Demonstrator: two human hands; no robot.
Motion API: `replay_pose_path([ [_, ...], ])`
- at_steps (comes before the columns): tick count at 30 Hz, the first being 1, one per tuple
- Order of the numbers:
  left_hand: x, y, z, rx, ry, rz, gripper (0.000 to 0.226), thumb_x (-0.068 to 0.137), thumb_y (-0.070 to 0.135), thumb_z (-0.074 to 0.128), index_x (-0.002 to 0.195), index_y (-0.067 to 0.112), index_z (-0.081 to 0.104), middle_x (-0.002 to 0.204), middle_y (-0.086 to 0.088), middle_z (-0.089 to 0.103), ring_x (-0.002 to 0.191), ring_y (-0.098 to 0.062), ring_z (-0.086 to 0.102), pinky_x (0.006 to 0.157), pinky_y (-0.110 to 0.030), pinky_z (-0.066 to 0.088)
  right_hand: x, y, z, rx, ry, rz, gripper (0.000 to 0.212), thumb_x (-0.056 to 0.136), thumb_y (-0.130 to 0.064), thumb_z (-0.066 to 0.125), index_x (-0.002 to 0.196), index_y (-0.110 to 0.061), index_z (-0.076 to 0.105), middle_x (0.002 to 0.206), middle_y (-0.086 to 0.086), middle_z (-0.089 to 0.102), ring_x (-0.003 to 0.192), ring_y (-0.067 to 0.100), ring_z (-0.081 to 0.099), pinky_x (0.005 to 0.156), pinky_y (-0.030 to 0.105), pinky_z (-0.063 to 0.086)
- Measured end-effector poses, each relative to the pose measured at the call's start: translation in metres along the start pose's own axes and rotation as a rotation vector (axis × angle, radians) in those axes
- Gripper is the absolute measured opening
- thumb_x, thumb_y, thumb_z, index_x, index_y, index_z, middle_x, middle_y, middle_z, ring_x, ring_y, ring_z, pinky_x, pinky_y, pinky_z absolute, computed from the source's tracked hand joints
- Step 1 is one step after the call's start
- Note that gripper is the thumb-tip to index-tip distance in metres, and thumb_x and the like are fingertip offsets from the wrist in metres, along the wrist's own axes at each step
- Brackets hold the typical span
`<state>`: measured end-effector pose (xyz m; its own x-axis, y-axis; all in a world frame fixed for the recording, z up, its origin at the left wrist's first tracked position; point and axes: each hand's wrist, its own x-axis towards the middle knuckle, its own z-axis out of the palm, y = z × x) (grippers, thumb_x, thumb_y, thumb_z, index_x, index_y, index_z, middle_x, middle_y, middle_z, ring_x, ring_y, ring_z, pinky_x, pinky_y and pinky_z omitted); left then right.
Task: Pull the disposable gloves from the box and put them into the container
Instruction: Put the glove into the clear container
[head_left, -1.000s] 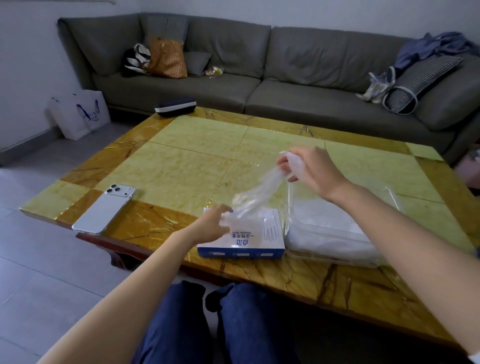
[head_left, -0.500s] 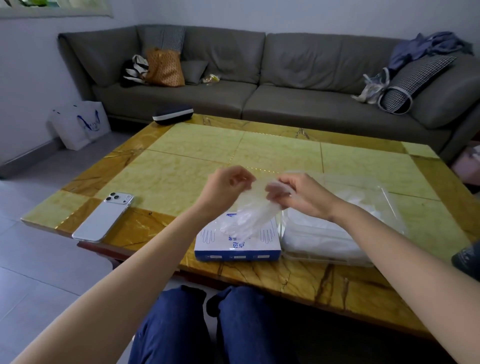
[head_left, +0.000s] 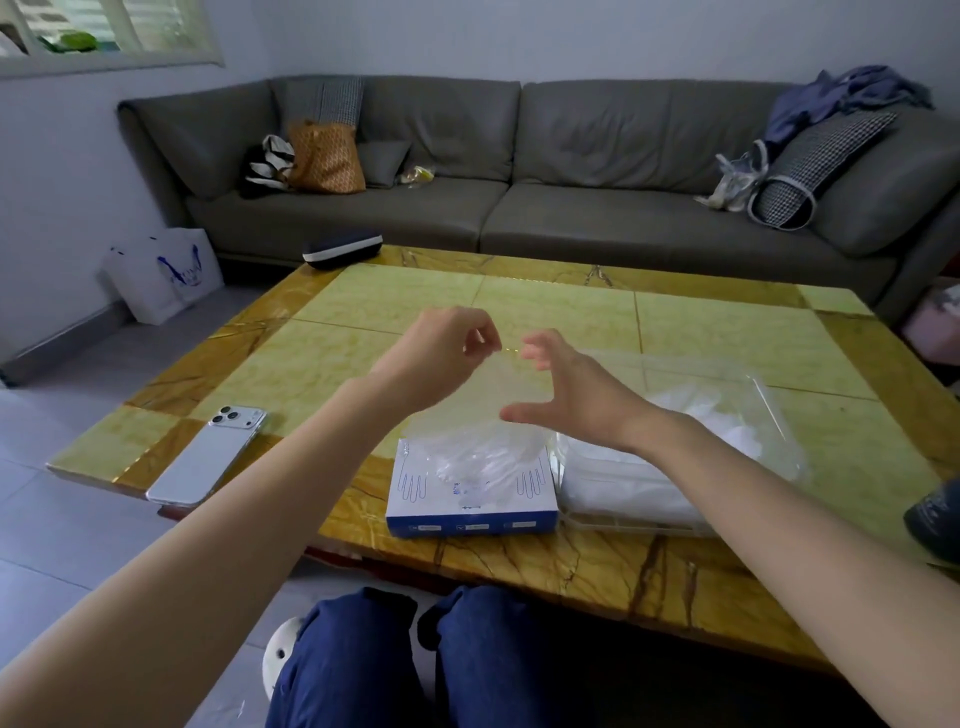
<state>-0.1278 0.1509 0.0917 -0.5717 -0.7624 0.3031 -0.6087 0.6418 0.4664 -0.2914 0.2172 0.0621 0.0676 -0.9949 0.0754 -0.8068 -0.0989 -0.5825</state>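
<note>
Two hands are up in the middle of the frame. The left hand (head_left: 441, 358) is pinching the top of the thin clear plastic glove (head_left: 467, 431), which is hanging down over the flat white-and-blue cardboard box (head_left: 415, 509) at the lower middle. The right hand (head_left: 576, 400), gripping the glove half a second ago, is now spreading its fingers wide and holding nothing. The clear plastic container (head_left: 769, 395) is sitting just right of the box.

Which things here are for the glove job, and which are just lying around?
For the job: clear glove pinched by the left hand; open right hand; glove box; clear container holding gloves.
Lying about: white phone; dark case; white bag on the floor; brown bag on the sofa.
</note>
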Motion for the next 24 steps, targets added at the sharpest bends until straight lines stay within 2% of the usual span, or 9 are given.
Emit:
replay_pose_path([
  [4, 0.003, 0.005, -0.005, -0.143, 0.042, -0.045, 0.014, 0.092, 0.018, 0.057, 0.106, 0.015, 0.059, 0.083, 0.002, 0.061, 0.068, -0.008, 0.058, 0.063, -0.018, 0.047, 0.009, 0.004, 0.003, 0.101, 0.094, -0.039, 0.015, 0.09, -0.017, 0.06, 0.099, -0.02, 0.048, 0.107, 0.002, 0.064, 0.08, 0.011, 0.062, 0.077, 0.028, 0.052],
  [6, -0.001, -0.002, -0.003, -0.253, 0.004, -0.149, 0.027, 0.089, 0.029, 0.063, 0.112, 0.019, 0.053, 0.089, 0.003, 0.06, 0.074, -0.008, 0.058, 0.064, -0.02, 0.047, 0.008, 0.003, 0.001, 0.257, 0.133, -0.017, 0.007, 0.092, -0.011, 0.057, 0.097, -0.016, 0.054, 0.092, -0.003, 0.066, 0.07, 0.006, 0.063, 0.069, 0.018, 0.05],
  [9, -0.012, -0.014, 0.007, -0.279, -0.117, -0.247, 0.029, 0.084, 0.03, 0.069, 0.107, 0.018, 0.058, 0.093, 0.005, 0.064, 0.082, -0.009, 0.061, 0.075, -0.027, 0.051, 0.005, 0.001, -0.002, 0.445, 0.113, 0.022, 0.014, 0.093, -0.009, 0.057, 0.107, -0.008, 0.056, 0.084, -0.004, 0.067, 0.07, 0.011, 0.066, 0.069, 0.015, 0.051],
  [11, -0.016, -0.017, 0.012, -0.313, -0.094, -0.242, 0.01, 0.087, 0.02, 0.065, 0.089, 0.01, 0.065, 0.081, 0.004, 0.068, 0.076, -0.01, 0.064, 0.079, -0.033, 0.052, 0.004, 0.004, -0.001, 0.484, 0.068, 0.051, 0.017, 0.093, -0.009, 0.056, 0.11, -0.004, 0.054, 0.084, -0.003, 0.067, 0.07, 0.011, 0.065, 0.068, 0.015, 0.051],
  [13, -0.015, -0.018, 0.01, -0.352, -0.07, -0.271, 0.017, 0.09, 0.014, 0.061, 0.074, 0.012, 0.059, 0.068, 0.003, 0.066, 0.067, -0.015, 0.065, 0.081, -0.041, 0.054, 0.004, 0.011, 0.001, 0.458, 0.066, 0.104, 0.02, 0.094, -0.007, 0.054, 0.113, 0.001, 0.052, 0.084, -0.001, 0.065, 0.066, 0.014, 0.062, 0.063, 0.018, 0.051],
  [17, -0.011, -0.019, -0.001, -0.321, -0.057, -0.335, 0.018, 0.092, 0.005, 0.054, 0.076, 0.015, 0.057, 0.065, -0.001, 0.062, 0.058, -0.014, 0.062, 0.079, -0.042, 0.054, 0.009, 0.035, -0.001, 0.451, 0.201, 0.243, 0.029, 0.093, -0.009, 0.055, 0.119, 0.002, 0.048, 0.091, 0.005, 0.061, 0.069, 0.013, 0.059, 0.068, 0.025, 0.053],
  [21, -0.009, -0.021, -0.006, -0.366, -0.013, -0.391, 0.018, 0.093, 0.007, 0.051, 0.078, 0.014, 0.057, 0.065, -0.002, 0.061, 0.057, -0.013, 0.059, 0.078, -0.037, 0.054, 0.006, 0.031, 0.003, 0.624, 0.223, 0.259, 0.061, 0.085, -0.042, 0.062, 0.124, 0.003, 0.049, 0.103, 0.013, 0.065, 0.085, 0.018, 0.064, 0.079, 0.021, 0.052],
  [23, -0.007, -0.018, -0.006, -0.419, 0.0, -0.407, 0.017, 0.093, 0.013, 0.055, 0.077, 0.012, 0.056, 0.063, -0.002, 0.06, 0.053, -0.009, 0.058, 0.073, -0.031, 0.054, 0.003, 0.021, 0.009, 0.57, 0.072, 0.199, 0.079, 0.07, -0.064, 0.057, 0.103, 0.007, 0.058, 0.093, 0.022, 0.062, 0.08, 0.03, 0.06, 0.078, 0.02, 0.045],
  [24, -0.007, -0.015, -0.005, -0.435, 0.001, -0.411, 0.018, 0.093, 0.015, 0.056, 0.076, 0.011, 0.055, 0.063, -0.002, 0.06, 0.052, -0.008, 0.057, 0.069, -0.027, 0.054, 0.004, 0.016, 0.013, 0.53, 0.015, 0.207, 0.073, 0.065, -0.069, 0.059, 0.086, 0.001, 0.056, 0.08, 0.018, 0.053, 0.072, 0.026, 0.053, 0.074, 0.022, 0.041],
])
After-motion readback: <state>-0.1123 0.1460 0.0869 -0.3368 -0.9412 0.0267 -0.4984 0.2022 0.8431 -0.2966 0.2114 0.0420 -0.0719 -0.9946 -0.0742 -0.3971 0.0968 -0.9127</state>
